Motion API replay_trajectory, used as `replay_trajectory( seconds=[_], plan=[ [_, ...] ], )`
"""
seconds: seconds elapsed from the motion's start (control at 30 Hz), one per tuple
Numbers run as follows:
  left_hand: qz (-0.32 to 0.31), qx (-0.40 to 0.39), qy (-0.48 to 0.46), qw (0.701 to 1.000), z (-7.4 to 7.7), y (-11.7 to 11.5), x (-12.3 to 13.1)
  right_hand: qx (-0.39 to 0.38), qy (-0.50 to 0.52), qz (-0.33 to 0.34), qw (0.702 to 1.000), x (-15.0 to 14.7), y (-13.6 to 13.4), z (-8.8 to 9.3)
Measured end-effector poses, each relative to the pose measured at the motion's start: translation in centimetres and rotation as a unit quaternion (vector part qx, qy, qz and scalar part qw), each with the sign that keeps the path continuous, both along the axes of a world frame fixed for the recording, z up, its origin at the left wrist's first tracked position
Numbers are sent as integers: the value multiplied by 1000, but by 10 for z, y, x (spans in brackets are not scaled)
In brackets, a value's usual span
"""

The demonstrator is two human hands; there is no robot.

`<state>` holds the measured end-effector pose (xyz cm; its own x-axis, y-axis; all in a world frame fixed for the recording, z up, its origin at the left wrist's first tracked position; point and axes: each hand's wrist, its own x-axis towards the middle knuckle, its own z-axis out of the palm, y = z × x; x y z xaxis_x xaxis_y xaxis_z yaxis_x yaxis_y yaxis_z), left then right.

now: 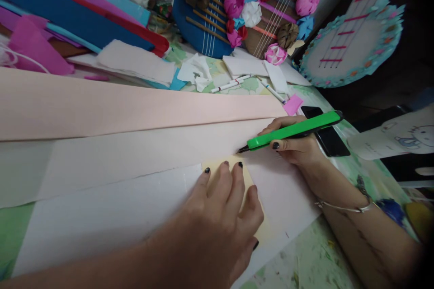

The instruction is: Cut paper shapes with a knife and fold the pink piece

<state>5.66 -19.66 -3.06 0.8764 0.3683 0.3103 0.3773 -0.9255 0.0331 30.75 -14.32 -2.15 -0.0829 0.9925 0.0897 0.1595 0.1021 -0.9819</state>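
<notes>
The right hand (301, 151), right of centre, has its grip closed around a long green tool (288, 133), thumb along the near side. The tool slants down toward the middle of the frame, its narrow dark tip at the upper edge of a pale yellow card (213, 170) (whether the tip touches, I cannot tell). The left hand (219, 219), lower centre, lies palm down with fingers spread and bent, its fingertips on that card; its grip is loose, closed around nothing. A thin bracelet (349, 209) circles the right wrist.

Beneath the hands, white paper (101, 216) spreads across the lower left and centre. Above it, a pale pink board (135, 108) runs in from the left edge. Just beyond the right hand lie a dark phone (332, 140) and a small pink scrap (293, 104).

Farther up, white pens with red marks (232, 83) rest on the green patterned tabletop (288, 264). At the top centre stand a blue instrument model (203, 34) and a brown one (252, 45) with crumpled-paper flowers; a round, turquoise-fringed instrument (349, 49) fills the upper right.
</notes>
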Motion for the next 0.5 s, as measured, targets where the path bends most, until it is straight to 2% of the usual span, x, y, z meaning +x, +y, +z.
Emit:
replay_trajectory(
  seconds=[0.5],
  plan=[
    [6,4,3,1000,-1,0,0,-6,64,5,998,4,3,-6]
  ],
)
